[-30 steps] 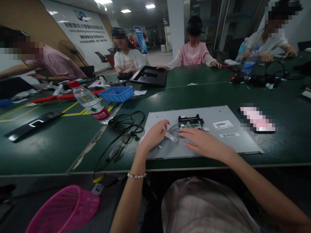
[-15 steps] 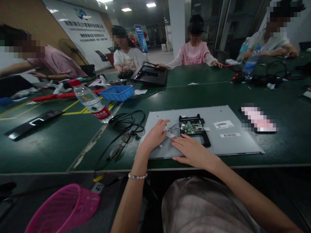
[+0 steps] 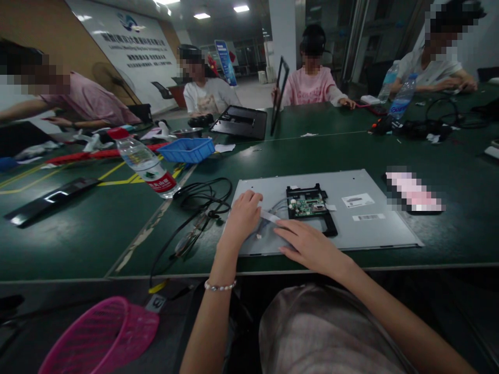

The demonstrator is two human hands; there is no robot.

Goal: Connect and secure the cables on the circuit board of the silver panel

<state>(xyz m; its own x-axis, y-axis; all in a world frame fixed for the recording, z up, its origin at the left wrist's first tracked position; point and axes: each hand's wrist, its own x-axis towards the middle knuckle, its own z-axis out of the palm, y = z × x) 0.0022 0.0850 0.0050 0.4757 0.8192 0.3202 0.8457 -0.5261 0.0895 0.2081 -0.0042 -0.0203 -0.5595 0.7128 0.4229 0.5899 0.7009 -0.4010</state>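
A grey metal panel point(image 3: 374, 228) lies flat on the green table. On it sits a black bracket point(image 3: 330, 226) with a green circuit board point(image 3: 307, 206) and thin grey wires point(image 3: 278, 206). At the panel's left side, my left hand point(image 3: 245, 214) has its fingers curled at the left end of a pale strip point(image 3: 268, 215). My right hand point(image 3: 307, 243) rests palm down, fingers apart, with its fingertips at the strip's right end, below the bracket. A small white connector point(image 3: 259, 236) lies between my hands.
A water bottle point(image 3: 150, 166), a coiled black cable point(image 3: 202, 193) and glasses point(image 3: 187, 241) lie left of the panel. A phone point(image 3: 415, 193) lies to the right. Farther back are a blue tray point(image 3: 187, 150) and a black casing point(image 3: 241, 123). Several people sit around the table.
My left hand has moved slightly left, its fingers more curled at the strip. Across the table, a person's hand now holds up a thin black frame beside the casing.
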